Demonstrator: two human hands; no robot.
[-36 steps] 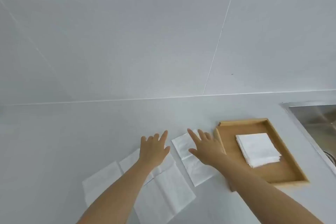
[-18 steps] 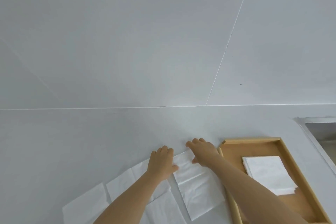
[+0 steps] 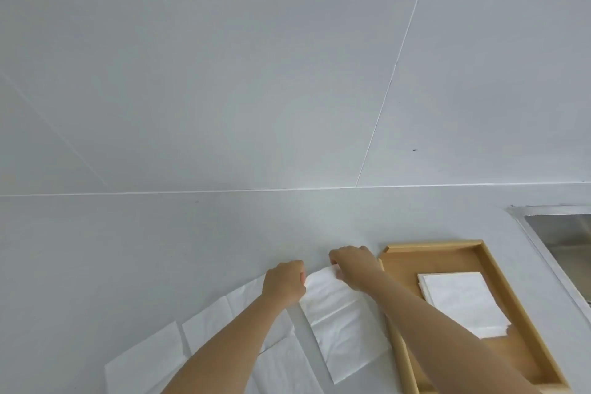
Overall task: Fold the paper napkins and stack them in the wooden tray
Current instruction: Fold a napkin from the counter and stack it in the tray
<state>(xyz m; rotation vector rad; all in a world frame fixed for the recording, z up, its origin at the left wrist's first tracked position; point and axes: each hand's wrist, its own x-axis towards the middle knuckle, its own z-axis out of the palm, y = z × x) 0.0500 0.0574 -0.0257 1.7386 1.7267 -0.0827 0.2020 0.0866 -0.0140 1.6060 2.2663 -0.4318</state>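
A white paper napkin (image 3: 343, 323), folded to a long strip, lies on the white counter just left of the wooden tray (image 3: 444, 257). My left hand (image 3: 284, 281) pinches its far left corner and my right hand (image 3: 351, 262) pinches its far right corner, with the far edge slightly raised. A stack of folded napkins (image 3: 463, 301) rests inside the tray. More unfolded napkins (image 3: 153, 358) lie spread on the counter to the left, partly under my left forearm.
A steel sink (image 3: 563, 233) is set into the counter at the right edge, beyond the tray. A white tiled wall (image 3: 287, 89) rises behind the counter.
Both hands went from lying flat with spread fingers to pinching the napkin's far corners. The view has tilted up, so everything sits lower in the frame.
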